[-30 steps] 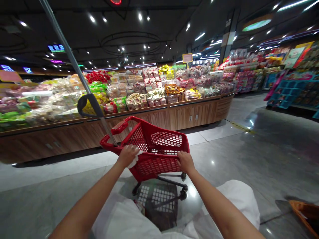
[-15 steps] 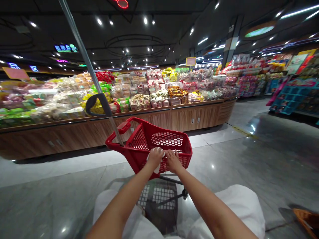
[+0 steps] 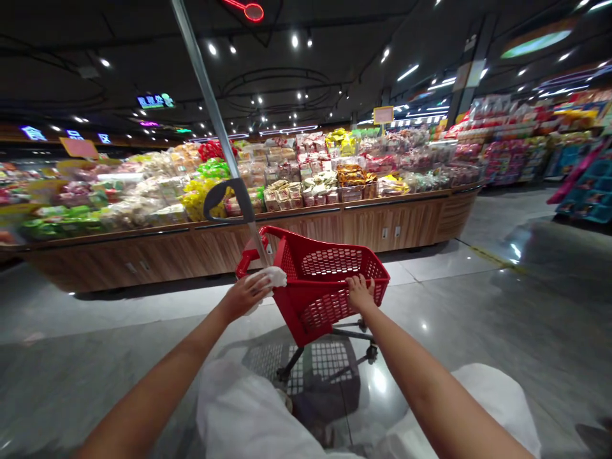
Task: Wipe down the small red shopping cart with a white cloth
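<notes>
A small red shopping cart (image 3: 292,315) stands before me, its basket walls pierced with holes. My left hand (image 3: 245,297) is closed on a white cloth (image 3: 276,276) and presses it to the near rim at the cart's handle end. Toward the other end, my right hand (image 3: 361,295) grips the near rim with its fingers hooked over the top. From the handle end rises a tall metal pole (image 3: 206,83) with a grey looped grip (image 3: 245,201).
Behind the cart runs a long wooden display counter (image 3: 306,231) heaped with packaged food (image 3: 282,194). Grey tiled floor (image 3: 459,319) stretches to the right, toward stacked goods (image 3: 511,159) and a blue rack (image 3: 588,194). My white-clad knees (image 3: 248,408) are below.
My left hand has moved left along the rim with the cloth, from beside my right hand to the handle end. My right hand stays on the rim. The view has turned slightly left.
</notes>
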